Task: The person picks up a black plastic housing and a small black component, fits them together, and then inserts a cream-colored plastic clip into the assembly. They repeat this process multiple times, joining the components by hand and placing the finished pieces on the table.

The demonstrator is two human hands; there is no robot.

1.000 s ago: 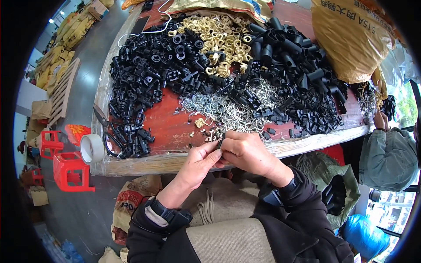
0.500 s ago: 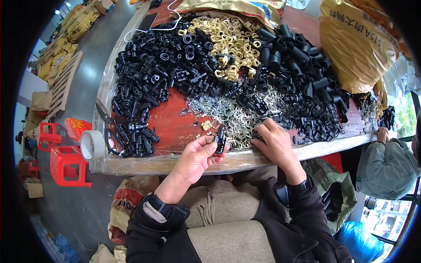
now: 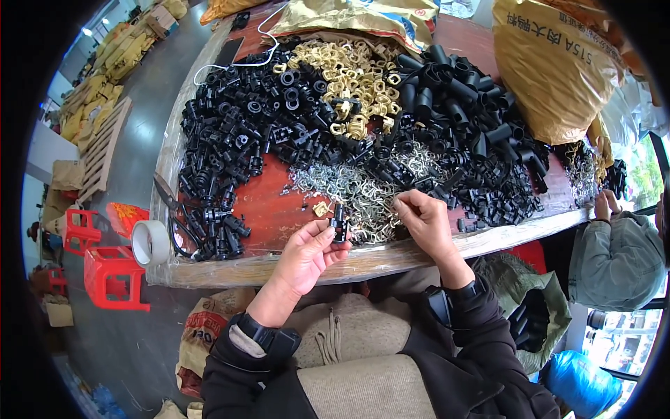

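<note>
Head view: left hand (image 3: 305, 258) pinches black cylindrical plastic fitting (image 3: 340, 225), end exposed, likely for access; right hand (image 3: 427, 222), fingertips together, beside curved silvery metal hooks (image 3: 373, 209).

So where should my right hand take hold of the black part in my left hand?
Probably by its far end, coming from the right. The black part points away from you, and that end juts past the left hand, whose thumb and fingers hold it from the left. The right hand is on the open side.

a red table (image 3: 262, 195) bears black fittings (image 3: 222, 115), gold rings (image 3: 357, 85), silvery hooks (image 3: 375, 207) and tubes (image 3: 462, 75).
</note>
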